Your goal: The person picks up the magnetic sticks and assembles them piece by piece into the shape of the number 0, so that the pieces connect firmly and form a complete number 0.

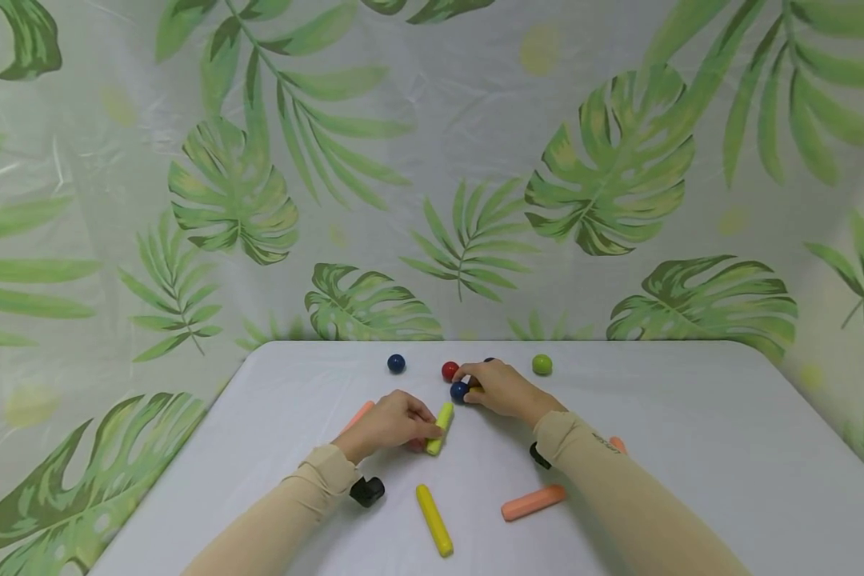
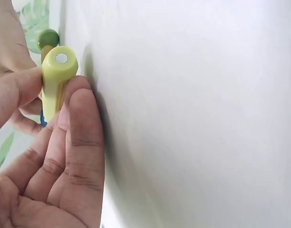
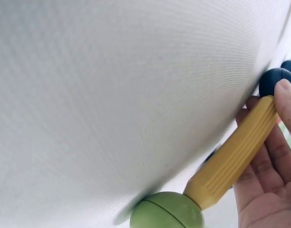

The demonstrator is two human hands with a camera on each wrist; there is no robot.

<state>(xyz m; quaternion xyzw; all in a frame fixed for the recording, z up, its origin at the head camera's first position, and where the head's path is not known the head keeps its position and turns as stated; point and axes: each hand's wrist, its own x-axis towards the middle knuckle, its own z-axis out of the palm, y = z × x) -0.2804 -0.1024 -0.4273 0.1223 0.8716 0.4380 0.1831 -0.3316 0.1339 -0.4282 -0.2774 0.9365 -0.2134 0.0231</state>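
My left hand (image 1: 396, 420) pinches a yellow-green magnetic stick (image 1: 440, 429) between thumb and fingers. In the left wrist view this stick (image 2: 53, 90) shows a round silvery spot on its near end. My right hand (image 1: 504, 388) has thumb and fingers on a blue ball (image 1: 459, 391) at one end of a yellow magnetic stick (image 3: 236, 152). A green ball (image 3: 167, 211) sits on that stick's other end, as the right wrist view shows. In the head view my right hand hides most of this joined piece. A red ball (image 1: 418, 444) is partly hidden beneath my left hand.
Along the back lie a blue ball (image 1: 396, 363), a red ball (image 1: 450, 370), a mostly covered dark blue ball (image 1: 490, 360) and a green ball (image 1: 542, 364). Nearer are a yellow stick (image 1: 434, 520) and an orange stick (image 1: 534, 503). Other orange sticks (image 1: 358, 416) are partly covered by my arms.
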